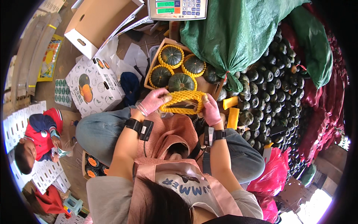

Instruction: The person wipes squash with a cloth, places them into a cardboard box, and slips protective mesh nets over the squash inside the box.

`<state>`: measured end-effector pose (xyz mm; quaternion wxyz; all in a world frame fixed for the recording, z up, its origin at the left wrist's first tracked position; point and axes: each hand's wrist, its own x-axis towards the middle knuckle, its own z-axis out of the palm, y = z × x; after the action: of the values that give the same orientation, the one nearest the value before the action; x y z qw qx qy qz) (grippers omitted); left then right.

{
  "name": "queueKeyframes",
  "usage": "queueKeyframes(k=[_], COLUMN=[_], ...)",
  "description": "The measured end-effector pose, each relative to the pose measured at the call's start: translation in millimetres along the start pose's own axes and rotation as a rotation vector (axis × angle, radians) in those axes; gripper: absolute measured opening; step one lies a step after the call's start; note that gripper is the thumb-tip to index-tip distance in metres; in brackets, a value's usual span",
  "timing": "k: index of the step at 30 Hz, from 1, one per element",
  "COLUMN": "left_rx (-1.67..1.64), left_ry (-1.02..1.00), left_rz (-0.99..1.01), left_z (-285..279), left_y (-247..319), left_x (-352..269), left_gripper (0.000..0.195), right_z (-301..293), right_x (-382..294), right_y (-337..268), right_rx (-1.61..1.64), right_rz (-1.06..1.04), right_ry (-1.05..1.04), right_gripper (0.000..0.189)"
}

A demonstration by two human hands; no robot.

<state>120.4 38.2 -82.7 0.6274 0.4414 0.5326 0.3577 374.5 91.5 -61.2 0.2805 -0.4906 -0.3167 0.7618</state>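
Between my two hands a yellow foam net sleeve (186, 95) is stretched into a wide loop. My left hand (153, 101), in a pink glove with bare fingertips, grips its left end. The right end is pinched by my right hand (210, 109), gloved the same way. Just beyond the loop stands an open cardboard box (152, 68). Inside it, several dark green pumpkins (171, 55) wear yellow net sleeves. The nearest pumpkin (181, 83) is partly hidden behind the loop. Two flattened yellow sleeves (233, 118) lie to the right of my right hand.
A large pile of green pumpkins (263, 84) spreads on the right. A tied green sack (232, 42) leans over the box's right side. Ahead is a digital scale (177, 9). Printed cartons (92, 84) stand at left, where another person (39, 137) holds something. Pink plastic bags (271, 173) lie at lower right.
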Motion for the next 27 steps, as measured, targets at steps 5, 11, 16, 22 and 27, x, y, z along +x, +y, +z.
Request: queueKeyframes(k=[5, 11, 16, 22, 27], left_rx=[0.361, 0.164, 0.190, 0.297, 0.729], left_ry=[0.472, 0.307, 0.530, 0.562, 0.294], left_rz=[0.471, 0.249, 0.197, 0.139, 0.504], left_z=[4, 11, 28, 21, 25], left_y=[-11, -4, 6, -4, 39], left_x=[72, 118, 148, 157, 118], left_gripper=[0.020, 0.023, 0.014, 0.017, 0.054], right_z=[-3, -21, -34, -41, -25], right_x=[64, 113, 126, 142, 74], right_y=[21, -10, -21, 11, -15], right_rx=[-0.520, -0.610, -0.578, -0.416, -0.848], right_rz=[-0.432, -0.586, -0.467, -0.355, -0.442], right_ry=[0.162, 0.183, 0.312, 0.562, 0.585], right_gripper=[0.019, 0.021, 0.019, 0.025, 0.037])
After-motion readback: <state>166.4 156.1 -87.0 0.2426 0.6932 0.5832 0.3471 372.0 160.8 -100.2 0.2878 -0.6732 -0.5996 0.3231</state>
